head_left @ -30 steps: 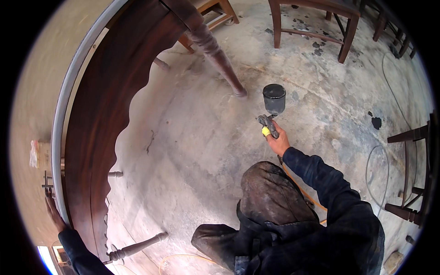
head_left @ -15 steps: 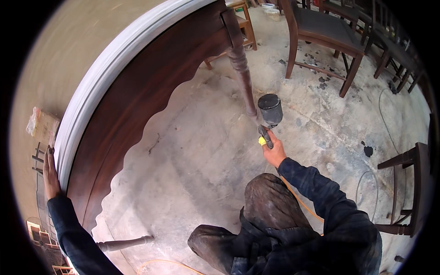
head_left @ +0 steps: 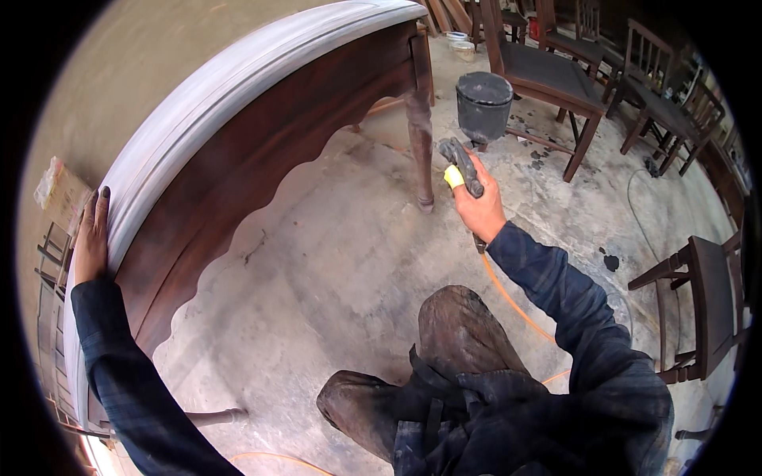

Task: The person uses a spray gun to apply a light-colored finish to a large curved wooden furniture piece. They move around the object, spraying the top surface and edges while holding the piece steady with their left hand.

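My right hand (head_left: 481, 205) is wrapped round a dark spray gun (head_left: 464, 163) with a black cup (head_left: 484, 107) on top. Something bright yellow (head_left: 453, 176) shows at the thumb. An orange hose (head_left: 508, 289) runs from the gun's handle. The gun points left toward a turned leg (head_left: 419, 147) of a table with a whitish top (head_left: 214, 87) and a dark brown, scalloped apron (head_left: 238, 135). Pale haze hangs around the leg's upper part. Against the top's left edge lies my left hand (head_left: 92, 246), fingers stretched out, gripping nothing.
Dark wooden chairs (head_left: 548, 75) stand at the far right, and another chair (head_left: 706, 297) is nearer on the right. White tubs (head_left: 462, 49) sit at the back. A wrapped box (head_left: 63, 193) is beyond the table's left edge. The concrete floor (head_left: 317, 254) has dark stains.
My right hand has raised the spray gun, which now shows higher and larger. My left hand appears farther up along the table edge. The whole view has shifted, with more of the tabletop showing.
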`<state>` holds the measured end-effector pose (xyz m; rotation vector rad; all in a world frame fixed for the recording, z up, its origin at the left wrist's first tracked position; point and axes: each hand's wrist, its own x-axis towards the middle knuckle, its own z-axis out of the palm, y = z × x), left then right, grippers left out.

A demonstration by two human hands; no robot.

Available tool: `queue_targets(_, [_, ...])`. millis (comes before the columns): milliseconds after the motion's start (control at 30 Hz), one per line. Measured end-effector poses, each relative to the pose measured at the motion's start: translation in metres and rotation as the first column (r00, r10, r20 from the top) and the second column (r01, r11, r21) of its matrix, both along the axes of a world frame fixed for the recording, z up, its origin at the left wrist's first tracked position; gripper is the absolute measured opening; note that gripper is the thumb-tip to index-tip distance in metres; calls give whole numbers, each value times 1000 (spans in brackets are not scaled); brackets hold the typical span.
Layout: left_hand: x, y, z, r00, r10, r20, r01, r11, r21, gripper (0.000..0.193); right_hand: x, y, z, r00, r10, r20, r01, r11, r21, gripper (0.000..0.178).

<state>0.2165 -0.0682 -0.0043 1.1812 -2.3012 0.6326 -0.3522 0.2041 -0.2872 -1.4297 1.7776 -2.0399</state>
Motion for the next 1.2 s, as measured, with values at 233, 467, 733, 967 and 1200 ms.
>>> queue_targets(233, [-20,12,5,987,-3,-163,26,989,143,67,5,-10,10,993,-76,-94,65,992,-109,52])
queue_targets(467, [-11,5,6,985,-44,-167,60,994,92,66,18,-18,22,994,-82,-73,83,997,8,50])
queue_targets(733, [-29,25,9,979,-61,-196,92,985,149,59,9,-33,10,984,-71,-164,62,996,-57,53])
queue_targets(967, [-25,29,6,946,-27,-323,108,966,237,58,14,-32,-41,993,-30,-116,39,996,76,53])
queue_targets(1200, [-19,26,16,941,65,-332,20,969,246,58,16,-28,-113,999,-14,-36,22,972,234,59])
